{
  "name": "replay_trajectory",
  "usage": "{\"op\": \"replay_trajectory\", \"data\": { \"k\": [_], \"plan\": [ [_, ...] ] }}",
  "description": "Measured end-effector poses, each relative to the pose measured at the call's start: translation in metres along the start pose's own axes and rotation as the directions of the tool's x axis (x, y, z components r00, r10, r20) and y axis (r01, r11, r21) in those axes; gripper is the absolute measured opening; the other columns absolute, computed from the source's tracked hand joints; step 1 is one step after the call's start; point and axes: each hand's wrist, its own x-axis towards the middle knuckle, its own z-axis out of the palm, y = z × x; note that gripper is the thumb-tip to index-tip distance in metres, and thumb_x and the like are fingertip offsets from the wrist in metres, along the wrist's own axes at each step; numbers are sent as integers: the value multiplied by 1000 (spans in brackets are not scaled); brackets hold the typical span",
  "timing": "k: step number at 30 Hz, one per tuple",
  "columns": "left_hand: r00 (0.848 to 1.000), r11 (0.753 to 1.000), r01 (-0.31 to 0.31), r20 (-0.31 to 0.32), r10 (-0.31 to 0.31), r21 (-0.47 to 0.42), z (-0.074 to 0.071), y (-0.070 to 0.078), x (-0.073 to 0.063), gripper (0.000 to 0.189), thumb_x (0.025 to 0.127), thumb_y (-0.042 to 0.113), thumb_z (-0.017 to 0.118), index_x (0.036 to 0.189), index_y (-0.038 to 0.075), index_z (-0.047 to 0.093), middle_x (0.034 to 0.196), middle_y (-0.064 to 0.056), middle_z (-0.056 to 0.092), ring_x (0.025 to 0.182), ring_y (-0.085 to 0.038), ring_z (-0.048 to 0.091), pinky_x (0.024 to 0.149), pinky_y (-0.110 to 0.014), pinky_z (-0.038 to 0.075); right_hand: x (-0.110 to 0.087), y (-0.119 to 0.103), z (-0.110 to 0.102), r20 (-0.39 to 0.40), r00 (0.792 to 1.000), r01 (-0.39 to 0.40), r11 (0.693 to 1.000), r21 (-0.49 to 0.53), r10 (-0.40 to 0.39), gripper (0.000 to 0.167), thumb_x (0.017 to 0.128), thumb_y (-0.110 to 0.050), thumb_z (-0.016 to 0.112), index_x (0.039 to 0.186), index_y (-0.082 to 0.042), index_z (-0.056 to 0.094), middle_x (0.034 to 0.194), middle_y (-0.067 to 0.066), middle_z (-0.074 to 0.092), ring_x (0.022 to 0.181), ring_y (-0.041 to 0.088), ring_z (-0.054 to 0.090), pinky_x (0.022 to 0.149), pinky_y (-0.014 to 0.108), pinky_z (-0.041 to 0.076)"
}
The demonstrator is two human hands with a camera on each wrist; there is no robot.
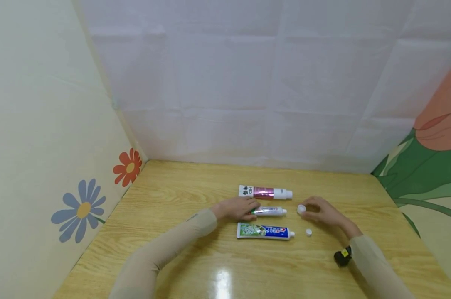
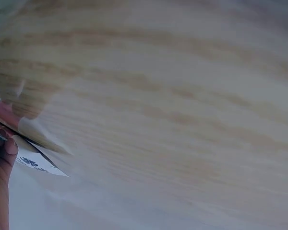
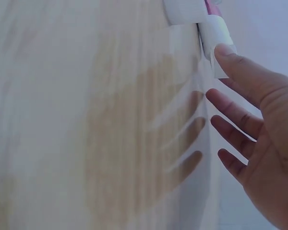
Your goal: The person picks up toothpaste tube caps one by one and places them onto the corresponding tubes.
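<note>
Three toothpaste tubes lie side by side on the table, nozzles to the right. My left hand (image 1: 240,208) grips the tail end of the middle, silvery toothpaste tube (image 1: 269,211), covering that end. Just beyond it lies a white and magenta toothpaste tube (image 1: 263,192); its printed tail (image 2: 32,162) shows beside the left fingers in the left wrist view. Nearest me is a green and blue toothpaste tube (image 1: 264,231). To the right of the middle nozzle, my right hand (image 1: 324,211) pinches a white cap (image 1: 301,209) between thumb and forefinger, its other fingers loosely spread.
A smaller white cap (image 1: 309,232) stands on the wooden table (image 1: 188,261), right of the green and blue tube's nozzle. A black wrist camera (image 1: 342,257) sits at the right cuff. White sheeting (image 1: 225,83) hangs behind the table, with flower-patterned walls at both sides.
</note>
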Motion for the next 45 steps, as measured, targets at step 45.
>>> {"op": "replay_trajectory", "data": {
  "k": [45],
  "plan": [
    [988, 989, 34, -152, -12, 145, -36, -10, -11, 49, 96, 39, 47, 136, 11, 42, 130, -8, 51, 112, -21, 52, 99, -33, 43, 8, -21, -20, -91, 995, -24, 998, 59, 29, 33, 87, -21, 65, 117, -9, 62, 101, 5, 64, 94, 25, 58, 86, 56, 43]
  ]
}}
